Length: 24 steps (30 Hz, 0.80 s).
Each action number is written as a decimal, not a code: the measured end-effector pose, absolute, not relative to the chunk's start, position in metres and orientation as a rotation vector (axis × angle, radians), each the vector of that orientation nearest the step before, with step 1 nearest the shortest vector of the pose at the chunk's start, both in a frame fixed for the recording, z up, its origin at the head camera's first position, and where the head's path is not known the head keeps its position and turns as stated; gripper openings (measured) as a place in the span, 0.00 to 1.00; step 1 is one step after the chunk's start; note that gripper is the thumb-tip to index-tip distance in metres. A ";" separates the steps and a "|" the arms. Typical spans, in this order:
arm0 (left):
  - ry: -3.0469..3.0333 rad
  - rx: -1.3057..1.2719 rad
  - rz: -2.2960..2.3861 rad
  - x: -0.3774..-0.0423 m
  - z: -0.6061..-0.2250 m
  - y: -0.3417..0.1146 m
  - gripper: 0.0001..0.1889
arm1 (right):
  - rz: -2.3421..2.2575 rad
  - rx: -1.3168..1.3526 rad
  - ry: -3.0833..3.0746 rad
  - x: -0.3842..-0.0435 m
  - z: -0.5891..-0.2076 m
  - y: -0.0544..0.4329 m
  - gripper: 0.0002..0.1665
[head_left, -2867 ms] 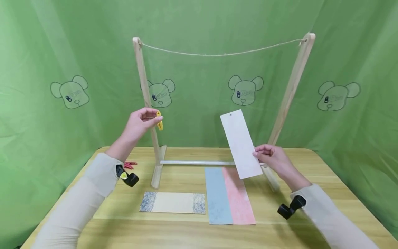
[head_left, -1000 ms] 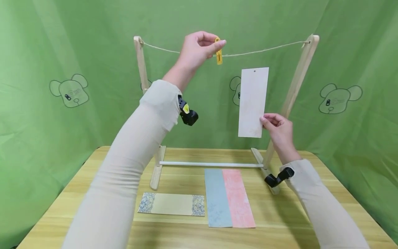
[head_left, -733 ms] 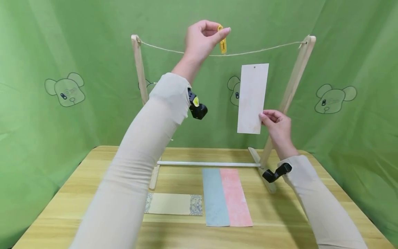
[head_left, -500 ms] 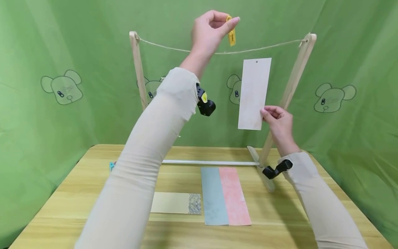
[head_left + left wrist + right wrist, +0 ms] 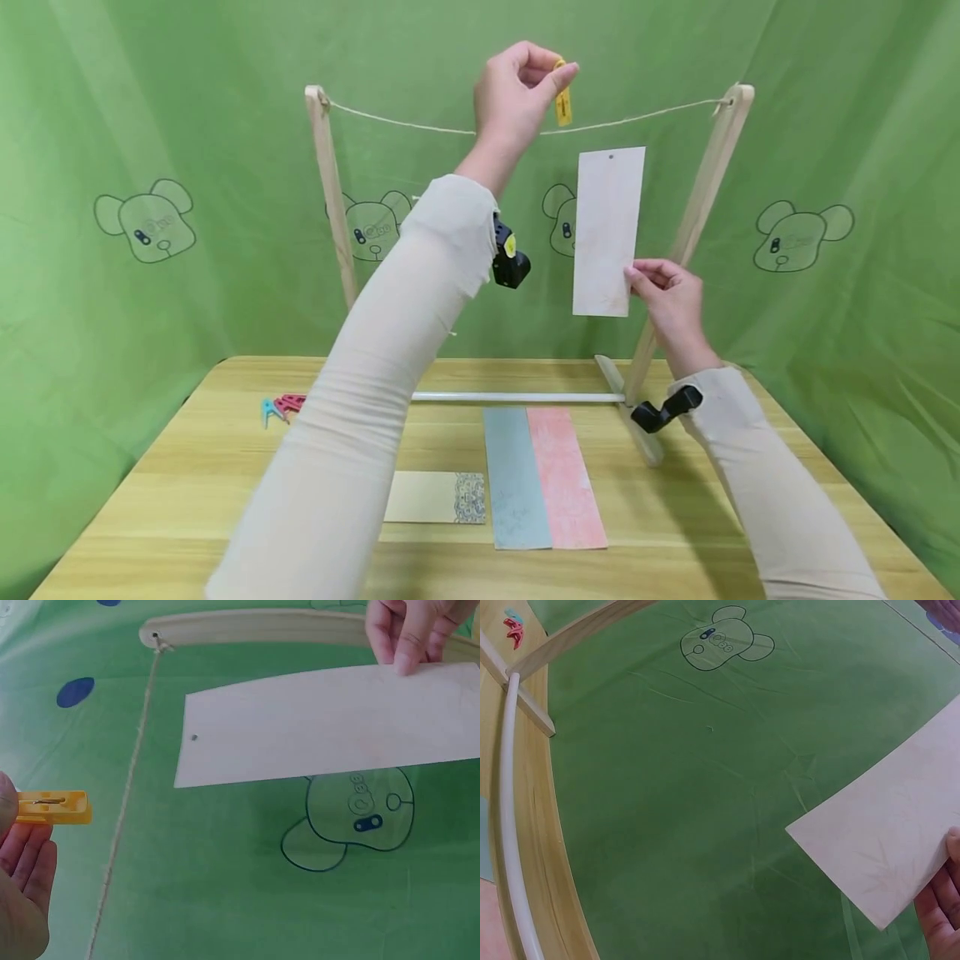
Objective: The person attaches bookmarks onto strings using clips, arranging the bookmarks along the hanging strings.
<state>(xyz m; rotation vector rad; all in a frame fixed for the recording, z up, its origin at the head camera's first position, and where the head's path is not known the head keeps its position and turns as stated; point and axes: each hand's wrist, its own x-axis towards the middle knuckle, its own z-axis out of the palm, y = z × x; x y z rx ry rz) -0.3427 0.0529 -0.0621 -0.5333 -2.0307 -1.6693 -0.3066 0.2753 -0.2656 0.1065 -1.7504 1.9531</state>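
At the left, a blue peg (image 5: 270, 412) and red pegs (image 5: 291, 403) are seen lying on the table (image 5: 187, 500). The cream card (image 5: 422, 497) is partly covered by the left sleeve (image 5: 375, 367). The yellow peg (image 5: 564, 108) is pinched between thumb and fingertips of the left hand (image 5: 516, 96), near the string (image 5: 405, 125) but apart from it. It is judged light, hard and springy, best taken by its handle end. The blue card (image 5: 517, 483) and pink card (image 5: 566, 483) are found flat on the table, side by side. The white card (image 5: 606, 242) is held upright in the air, below the string and clear of it, pinched at its lower right edge between thumb and fingers of the right hand (image 5: 670, 300). As no marked sag is shown, it is judged light, thin and fairly stiff, though easily creased; an edge hold is advised.

No brand or label can be read on pegs or cards; a faint plant-like print is noted on the white card. Lettering is noted inside the bear outlines (image 5: 153, 221), but it cannot be read with certainty.
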 end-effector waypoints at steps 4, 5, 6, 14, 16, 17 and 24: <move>-2.043 -0.516 -1.624 -0.347 -0.067 0.054 0.11 | 1.937 0.107 -1.764 -0.306 -0.266 0.273 0.04; -2.047 -0.513 -1.612 -0.349 -0.068 0.055 0.11 | 1.933 0.106 -1.766 -0.306 -0.266 0.273 0.04; -2.053 -0.510 -1.601 -0.350 -0.069 0.055 0.11 | 1.927 0.103 -1.769 -0.306 -0.266 0.272 0.04; -2.128 -0.523 -1.529 -0.354 -0.072 0.065 0.11 | 1.921 0.125 -1.768 -0.307 -0.266 0.271 0.05; -2.144 -0.540 -1.515 -0.354 -0.072 0.067 0.11 | 1.920 0.129 -1.762 -0.307 -0.266 0.271 0.06; -2.150 -0.547 -1.512 -0.353 -0.072 0.069 0.11 | 1.919 0.129 -1.760 -0.307 -0.266 0.271 0.06; -2.169 -0.583 -1.518 -0.351 -0.075 0.076 0.11 | 1.921 0.113 -1.755 -0.306 -0.267 0.273 0.07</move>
